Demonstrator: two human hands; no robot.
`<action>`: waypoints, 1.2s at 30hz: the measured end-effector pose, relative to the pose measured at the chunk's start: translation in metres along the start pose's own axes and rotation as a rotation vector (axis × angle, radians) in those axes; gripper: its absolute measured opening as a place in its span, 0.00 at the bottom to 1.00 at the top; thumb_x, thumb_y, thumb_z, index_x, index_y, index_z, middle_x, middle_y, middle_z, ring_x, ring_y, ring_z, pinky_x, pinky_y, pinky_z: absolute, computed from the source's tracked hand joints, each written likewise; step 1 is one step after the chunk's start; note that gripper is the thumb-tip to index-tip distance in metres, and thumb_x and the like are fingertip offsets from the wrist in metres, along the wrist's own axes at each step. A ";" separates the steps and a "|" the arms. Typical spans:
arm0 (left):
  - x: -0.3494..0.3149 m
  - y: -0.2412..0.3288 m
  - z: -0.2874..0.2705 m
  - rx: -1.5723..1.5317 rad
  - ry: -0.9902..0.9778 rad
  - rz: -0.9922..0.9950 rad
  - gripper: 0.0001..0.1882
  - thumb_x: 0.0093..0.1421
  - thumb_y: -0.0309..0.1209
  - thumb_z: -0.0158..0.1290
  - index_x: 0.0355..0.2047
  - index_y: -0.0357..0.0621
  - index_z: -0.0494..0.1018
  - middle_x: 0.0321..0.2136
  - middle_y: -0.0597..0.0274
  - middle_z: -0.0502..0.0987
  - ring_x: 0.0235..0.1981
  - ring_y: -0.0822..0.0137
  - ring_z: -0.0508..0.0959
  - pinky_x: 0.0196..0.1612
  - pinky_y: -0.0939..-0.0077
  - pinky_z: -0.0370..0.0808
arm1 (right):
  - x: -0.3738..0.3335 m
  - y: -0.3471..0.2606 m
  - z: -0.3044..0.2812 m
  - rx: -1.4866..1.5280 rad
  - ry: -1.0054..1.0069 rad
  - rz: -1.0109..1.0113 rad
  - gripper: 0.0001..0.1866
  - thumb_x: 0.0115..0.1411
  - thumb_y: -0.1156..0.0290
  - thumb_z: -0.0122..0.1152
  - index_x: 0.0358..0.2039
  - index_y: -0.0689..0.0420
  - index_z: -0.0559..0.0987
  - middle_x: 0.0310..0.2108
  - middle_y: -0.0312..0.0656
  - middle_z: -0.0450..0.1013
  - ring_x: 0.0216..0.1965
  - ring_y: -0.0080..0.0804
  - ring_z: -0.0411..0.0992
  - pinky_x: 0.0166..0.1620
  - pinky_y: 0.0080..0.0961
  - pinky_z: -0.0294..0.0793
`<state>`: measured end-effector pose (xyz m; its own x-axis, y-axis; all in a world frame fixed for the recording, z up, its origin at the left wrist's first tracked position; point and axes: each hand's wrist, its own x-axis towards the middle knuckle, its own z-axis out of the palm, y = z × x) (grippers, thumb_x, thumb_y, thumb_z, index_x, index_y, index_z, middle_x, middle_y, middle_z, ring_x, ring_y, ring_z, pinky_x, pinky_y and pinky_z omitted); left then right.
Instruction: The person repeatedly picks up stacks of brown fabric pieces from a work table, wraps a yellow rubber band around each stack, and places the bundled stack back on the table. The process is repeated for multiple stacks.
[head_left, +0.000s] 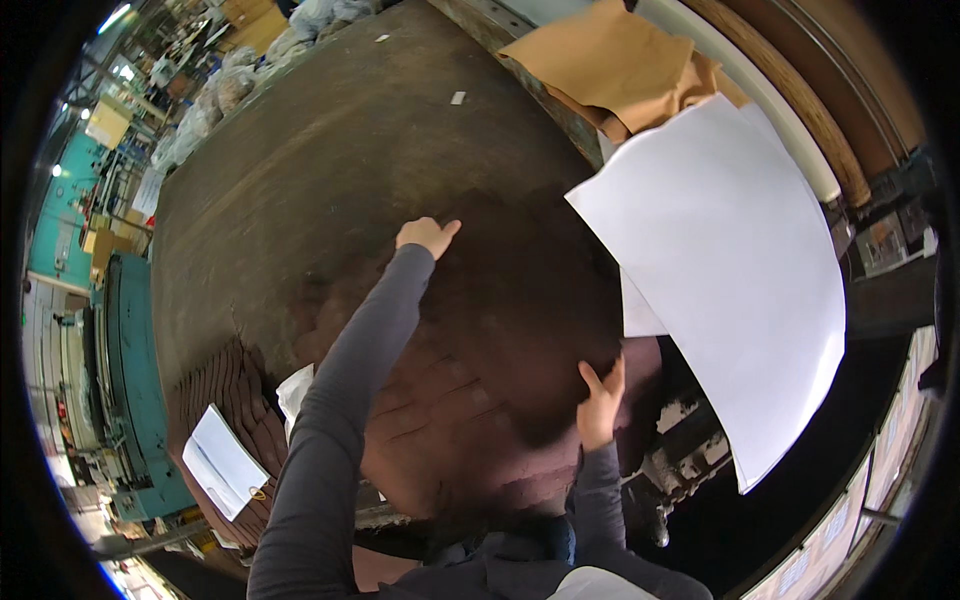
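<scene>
Material (440, 430), brown and creased, is spread over the near part of the wide dark tabletop (300, 190). Around the tabletop's middle, the left hand (426, 236) is held with its fingers curled in and its thumb stuck out to the right; whether anything is pinched by it cannot be told. Toward the tabletop's near right edge, the right hand (602, 402) is held over the material, its thumb spread away from its fingers. Along the tabletop's right side, a large white sheet (740, 260) is laid, and at its far right corner tan pieces (600, 70) are heaped. At its near left, a white pad (222, 465) is rested on dark brown folds (210, 385).
</scene>
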<state>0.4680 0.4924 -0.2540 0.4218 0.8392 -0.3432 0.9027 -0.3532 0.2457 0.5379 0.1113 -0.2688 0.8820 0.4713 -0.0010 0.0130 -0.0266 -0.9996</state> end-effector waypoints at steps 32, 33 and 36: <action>-0.526 -0.184 0.011 -1.909 0.367 -0.126 0.38 0.51 0.36 0.63 0.59 0.38 0.57 0.56 0.57 0.65 0.58 0.58 0.64 0.60 0.61 0.60 | -0.205 -0.011 0.086 0.835 -1.104 0.709 0.32 0.48 0.70 0.71 0.53 0.60 0.69 0.54 0.44 0.68 0.55 0.40 0.66 0.57 0.42 0.65; -0.532 -0.185 0.022 -2.004 0.410 -0.058 0.36 0.53 0.36 0.61 0.58 0.40 0.58 0.56 0.59 0.65 0.58 0.58 0.65 0.60 0.60 0.61 | -0.207 -0.002 0.086 0.722 -1.095 0.714 0.32 0.47 0.68 0.72 0.53 0.59 0.69 0.54 0.43 0.68 0.55 0.41 0.66 0.57 0.42 0.64; -0.538 -0.158 0.036 -2.084 0.598 0.163 0.34 0.53 0.36 0.61 0.58 0.48 0.60 0.54 0.65 0.68 0.55 0.58 0.68 0.59 0.58 0.63 | -0.224 -0.005 0.084 1.110 -0.925 0.864 0.35 0.51 0.59 0.69 0.56 0.57 0.67 0.56 0.42 0.66 0.56 0.42 0.64 0.58 0.42 0.63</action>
<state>0.1015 0.0817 -0.1406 0.0218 0.9967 -0.0786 -0.6698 0.0729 0.7389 0.3008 0.0803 -0.2665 -0.1055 0.9853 -0.1345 -0.9632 -0.1349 -0.2326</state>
